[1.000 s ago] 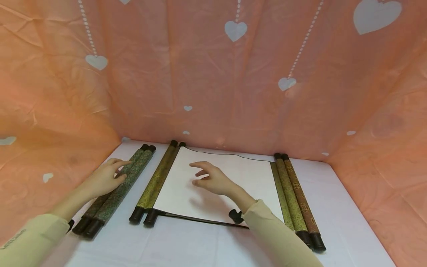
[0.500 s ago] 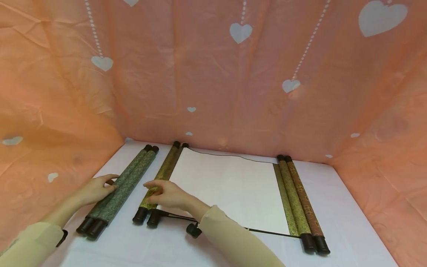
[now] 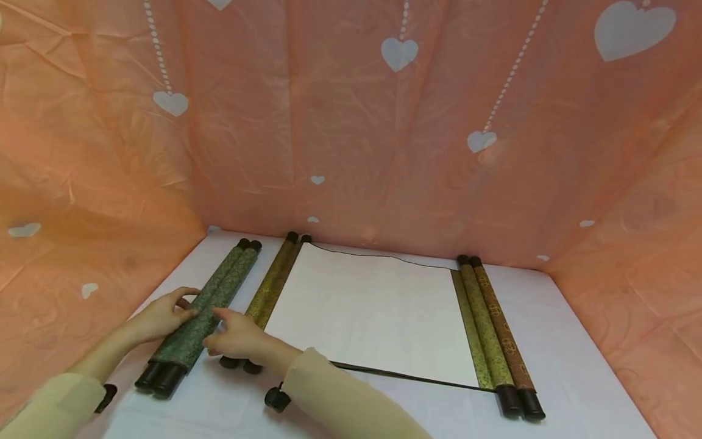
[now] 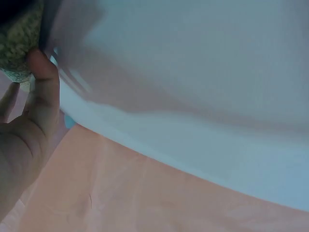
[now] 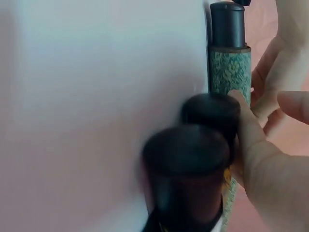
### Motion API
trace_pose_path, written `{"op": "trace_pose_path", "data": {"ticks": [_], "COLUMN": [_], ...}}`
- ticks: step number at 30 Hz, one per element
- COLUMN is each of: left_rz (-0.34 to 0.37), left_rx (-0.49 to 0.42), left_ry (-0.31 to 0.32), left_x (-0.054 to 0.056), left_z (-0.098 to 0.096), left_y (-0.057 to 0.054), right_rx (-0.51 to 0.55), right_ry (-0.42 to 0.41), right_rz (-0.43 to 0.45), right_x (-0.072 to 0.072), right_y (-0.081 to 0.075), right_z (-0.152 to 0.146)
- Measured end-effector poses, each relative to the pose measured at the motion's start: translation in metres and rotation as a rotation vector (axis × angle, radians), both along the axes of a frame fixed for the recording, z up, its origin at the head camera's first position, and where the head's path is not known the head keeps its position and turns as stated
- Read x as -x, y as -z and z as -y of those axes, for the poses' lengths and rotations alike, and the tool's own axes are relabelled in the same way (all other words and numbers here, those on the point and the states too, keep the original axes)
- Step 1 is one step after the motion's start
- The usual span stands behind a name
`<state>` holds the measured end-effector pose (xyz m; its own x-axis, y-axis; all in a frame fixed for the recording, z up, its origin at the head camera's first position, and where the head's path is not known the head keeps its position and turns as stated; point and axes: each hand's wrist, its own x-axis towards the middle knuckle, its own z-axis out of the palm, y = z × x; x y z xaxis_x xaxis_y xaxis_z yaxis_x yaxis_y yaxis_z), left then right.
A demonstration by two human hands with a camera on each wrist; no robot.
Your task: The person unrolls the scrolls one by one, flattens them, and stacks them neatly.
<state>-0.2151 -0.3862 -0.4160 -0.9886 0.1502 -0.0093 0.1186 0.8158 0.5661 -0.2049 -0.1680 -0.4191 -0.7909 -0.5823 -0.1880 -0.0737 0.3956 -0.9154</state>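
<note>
A green patterned scroll (image 3: 211,302), rolled as two parallel rolls with black end caps, lies at the left in the head view. My left hand (image 3: 161,316) grips its left side, thumb and fingers bent against it; in the left wrist view the thumb (image 4: 43,72) presses the patterned roll (image 4: 20,46). My right hand (image 3: 241,336) is at its right side, index finger and thumb spread apart; the fingertip meets or nearly meets the roll. Beneath that forearm sits the near end of an olive-gold scroll (image 3: 276,274), partly unrolled to a white sheet (image 3: 373,305).
At the right, the olive-gold roll (image 3: 488,329) of the open scroll lies beside a brown roll (image 3: 501,323) with ring patterns. A white cloth (image 3: 581,360) covers the table. Peach curtains (image 3: 351,122) with white hearts stand behind and at both sides.
My right hand has swept left from over the white sheet, past the olive-gold rolls, to the green scroll. My left hand came nearer along the green scroll, whose near end shifted slightly right.
</note>
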Motion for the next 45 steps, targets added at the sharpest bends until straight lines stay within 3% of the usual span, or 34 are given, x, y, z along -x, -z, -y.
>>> {"op": "trace_pose_path", "data": {"ticks": [7, 11, 20, 27, 34, 40, 45], "left_rz": [0.093, 0.133, 0.155, 0.138, 0.022, -0.154, -0.256], "left_rx": [-0.026, -0.065, -0.133, -0.137, -0.203, -0.235, -0.282], "left_ry": [-0.004, -0.007, -0.058, -0.06, -0.066, -0.055, -0.025], "left_x": [-0.005, -0.008, -0.017, -0.025, -0.035, -0.038, -0.042], "left_z": [-0.003, -0.005, -0.014, -0.024, -0.043, -0.069, -0.096], "left_y": [-0.002, -0.006, -0.023, -0.031, -0.034, -0.032, -0.032], "right_rx": [-0.102, -0.107, 0.037, 0.123, 0.277, 0.427, 0.497], "right_ry": [0.017, 0.032, 0.137, 0.136, 0.108, 0.118, 0.164], "right_rz": [-0.039, -0.032, 0.018, 0.027, 0.012, 0.042, -0.014], "right_x": [-0.004, -0.006, -0.014, -0.02, -0.02, -0.018, -0.014], "right_y": [0.0, 0.001, 0.005, 0.004, 0.004, 0.005, 0.005], "right_z": [0.006, 0.008, 0.006, -0.007, -0.029, -0.052, -0.074]}}
